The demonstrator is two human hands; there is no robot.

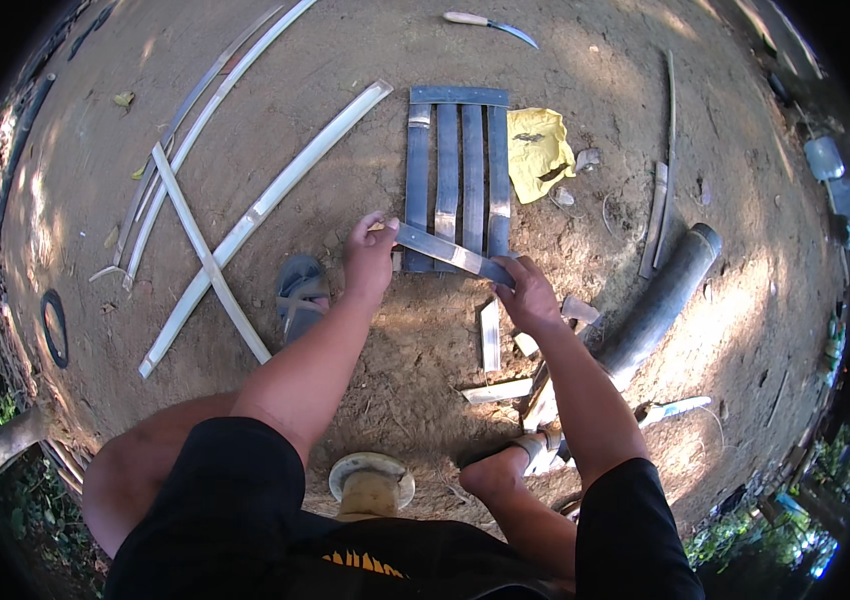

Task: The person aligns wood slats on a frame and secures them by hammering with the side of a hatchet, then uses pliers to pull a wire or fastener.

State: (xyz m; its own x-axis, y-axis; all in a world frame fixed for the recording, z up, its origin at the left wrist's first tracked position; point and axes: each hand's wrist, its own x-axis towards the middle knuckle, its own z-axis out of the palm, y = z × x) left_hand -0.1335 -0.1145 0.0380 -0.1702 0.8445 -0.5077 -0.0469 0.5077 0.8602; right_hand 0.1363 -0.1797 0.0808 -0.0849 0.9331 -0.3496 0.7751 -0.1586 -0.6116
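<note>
My left hand [372, 258] pinches the left end of a short dark bamboo slat [450, 252]. My right hand [531, 296] grips its other end, a little nearer to me. The slat slants across the near end of a slatted bamboo panel [472, 165] lying on the ground. Several dark upright strips run side by side in this panel, with gaps between them, and a crosspiece [460, 96] spans their far end. Whether the held slat touches the panel I cannot tell. A crumpled yellow bag [537, 150] lies against the panel's right side.
Long pale bamboo strips [275, 198] cross on the ground at left. A thick dark bamboo pole [667, 290] lies at right, near short offcuts [490, 335] and a blade [680, 408]. Beyond the panel rests a wooden-handled knife [490, 23]. My sandalled foot [302, 290] is at left.
</note>
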